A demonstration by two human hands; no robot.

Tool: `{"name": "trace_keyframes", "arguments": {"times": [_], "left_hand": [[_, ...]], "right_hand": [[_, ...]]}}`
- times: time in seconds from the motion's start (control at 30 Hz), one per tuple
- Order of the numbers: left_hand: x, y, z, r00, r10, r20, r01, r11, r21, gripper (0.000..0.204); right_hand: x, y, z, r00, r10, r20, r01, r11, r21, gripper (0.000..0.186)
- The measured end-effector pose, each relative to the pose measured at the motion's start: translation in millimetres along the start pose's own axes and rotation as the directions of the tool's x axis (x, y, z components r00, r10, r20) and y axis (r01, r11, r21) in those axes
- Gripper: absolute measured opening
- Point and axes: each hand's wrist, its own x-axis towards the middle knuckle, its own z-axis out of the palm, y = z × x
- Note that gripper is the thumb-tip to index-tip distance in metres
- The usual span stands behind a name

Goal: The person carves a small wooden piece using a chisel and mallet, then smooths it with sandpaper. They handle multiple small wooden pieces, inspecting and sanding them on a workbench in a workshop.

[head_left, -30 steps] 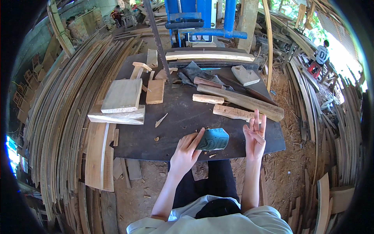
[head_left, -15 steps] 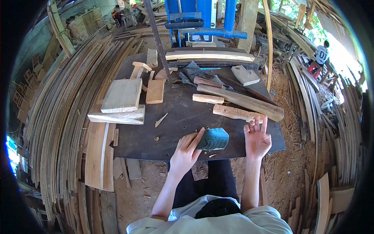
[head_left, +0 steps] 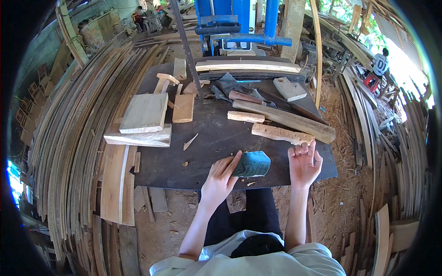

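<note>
My left hand (head_left: 218, 181) holds a blue-green piece of sandpaper (head_left: 251, 164) over the near edge of the dark worktable (head_left: 207, 138), its printed back facing up. My right hand (head_left: 304, 166) is raised palm up at the table's near right, empty, fingers partly curled and thumb apart. Just beyond its fingertips lies a pale, roughly carved wood piece (head_left: 281, 133). A shorter wood stick (head_left: 246, 116) rests beside that piece, and a thick wooden bar (head_left: 287, 120) lies behind them. A thin wood sliver (head_left: 190, 141) is beyond my left hand.
Stacked wood blocks (head_left: 144, 112) stand at the table's left, beside a brown block (head_left: 183, 108). A toothed saw blade (head_left: 186, 48) rises through the table before a blue machine (head_left: 244, 27). Long boards (head_left: 83, 129) flank the left. Far right, a person (head_left: 380, 64) is near a red stool.
My right hand's fingers have curled a little and shifted, and its thumb now stands out to the side. My left hand and the sandpaper have stayed in place.
</note>
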Motion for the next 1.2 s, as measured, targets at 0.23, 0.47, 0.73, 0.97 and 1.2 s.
{"name": "trace_keyframes", "arguments": {"times": [0.23,0.47,0.73,0.97,1.2], "left_hand": [[0,-1,1,1.0,0.008,-0.006,-0.008,1.0,0.013,0.07],[0,0,0,1.0,0.0,0.003,0.0,1.0,0.009,0.071],[0,-2,1,1.0,0.016,-0.009,-0.016,1.0,0.01,0.07],[0,-2,2,1.0,0.019,-0.012,-0.019,1.0,0.007,0.069],[0,-1,1,1.0,0.013,-0.008,-0.012,1.0,0.016,0.071]], "right_hand": [[-2,4,8,0.991,-0.076,-0.107,0.071,0.996,-0.049,0.059],[-1,4,15,0.992,-0.076,-0.098,0.072,0.996,-0.045,0.079],[-1,4,15,0.989,-0.085,-0.12,0.081,0.996,-0.036,0.086],[0,4,15,0.985,-0.092,-0.144,0.084,0.995,-0.059,0.087],[0,4,12,0.984,-0.103,-0.143,0.095,0.994,-0.059,0.087]]}}
